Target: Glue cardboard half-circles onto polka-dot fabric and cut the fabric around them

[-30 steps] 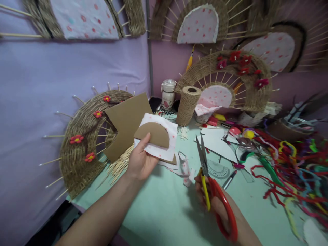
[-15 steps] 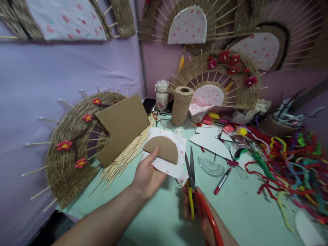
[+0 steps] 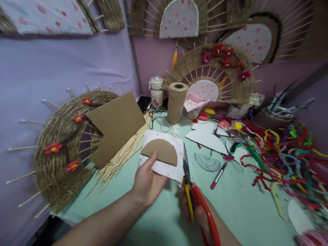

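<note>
My left hand [image 3: 148, 179] pinches a brown cardboard semicircle [image 3: 161, 151] together with a white, pink-dotted fabric piece [image 3: 170, 171] beneath it, thumb on top and fingers underneath. The fabric reaches past the cardboard on every side. In my right hand [image 3: 201, 213] are scissors [image 3: 189, 186] with red and yellow handles. Their blades point up and away, at the right edge of the fabric; whether the edge lies between the blades is hard to make out.
Behind my left hand lie thin wooden sticks [image 3: 120, 159] and a bent cardboard sheet [image 3: 120, 124]. A twine spool [image 3: 177, 102] stands at the back. To the right are a protractor [image 3: 207, 162], a marker [image 3: 218, 176] and tangled coloured pipe cleaners [image 3: 294, 164]. A woven arch [image 3: 64, 136] leans at left.
The scissor blades have come closer together and now meet the fabric's right edge. The view has shifted slightly, so the surroundings sit further left. Both hands keep their holds.
</note>
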Tool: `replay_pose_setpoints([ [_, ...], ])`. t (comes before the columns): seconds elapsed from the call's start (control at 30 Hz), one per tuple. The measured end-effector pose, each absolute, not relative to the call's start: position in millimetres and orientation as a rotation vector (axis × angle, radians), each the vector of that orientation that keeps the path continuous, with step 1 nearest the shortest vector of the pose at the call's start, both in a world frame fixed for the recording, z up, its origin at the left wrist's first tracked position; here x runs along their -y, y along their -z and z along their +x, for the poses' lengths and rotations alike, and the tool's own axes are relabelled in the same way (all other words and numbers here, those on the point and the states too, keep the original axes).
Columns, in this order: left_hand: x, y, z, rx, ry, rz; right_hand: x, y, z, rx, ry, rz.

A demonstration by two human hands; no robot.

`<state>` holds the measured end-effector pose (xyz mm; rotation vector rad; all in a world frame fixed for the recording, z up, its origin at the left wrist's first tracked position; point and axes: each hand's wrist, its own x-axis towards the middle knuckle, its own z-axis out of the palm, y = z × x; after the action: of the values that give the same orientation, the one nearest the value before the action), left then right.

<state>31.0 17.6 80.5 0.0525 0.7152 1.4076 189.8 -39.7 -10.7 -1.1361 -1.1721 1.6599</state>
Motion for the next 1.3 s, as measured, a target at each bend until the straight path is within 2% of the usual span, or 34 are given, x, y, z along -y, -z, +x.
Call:
replay_pose_setpoints([
  [0.23, -16, -77, 33, -0.702, -1.402, 0.061, 46, -37, 198, 1.241, -1.693, -1.2],
  [0.6, -16, -79, 35, -0.722, -1.396, 0.05, 44, -32, 201, 1.33, -1.791, -1.209],
  [1.3, -17, -80, 28, -0.756, -1.42, 0.036, 35, -44, 199, 1.284, -1.76, -1.388],
])
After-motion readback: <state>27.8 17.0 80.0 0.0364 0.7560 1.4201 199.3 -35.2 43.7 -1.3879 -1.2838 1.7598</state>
